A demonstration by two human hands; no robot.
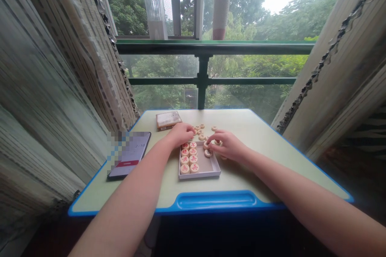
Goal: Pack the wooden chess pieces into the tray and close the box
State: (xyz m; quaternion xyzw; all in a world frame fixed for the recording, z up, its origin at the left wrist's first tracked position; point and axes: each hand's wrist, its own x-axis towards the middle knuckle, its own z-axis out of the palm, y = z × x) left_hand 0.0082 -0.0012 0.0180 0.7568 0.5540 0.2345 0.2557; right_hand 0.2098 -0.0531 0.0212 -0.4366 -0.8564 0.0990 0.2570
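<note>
A shallow white box (200, 176) lies on the table with round wooden Chinese chess pieces in it. Two columns of red-marked pieces (193, 159) line its left side. On the right side, near the far wall, sits a dark-marked piece (208, 153). My right hand (226, 144) reaches over the box's far right corner, its fingertips closed on a chess piece (206, 145) just behind that one. My left hand (181, 133) is at the far left corner with curled fingers beside the loose pieces; what they hold, if anything, is hidden.
Several loose chess pieces (201, 137) lie beyond the box, some partly behind my right hand. A flat brown-edged box (168, 119) is at the back left. A tablet or phone (132, 154) lies on the left. The table (268, 164) has a blue rim, with curtains on both sides.
</note>
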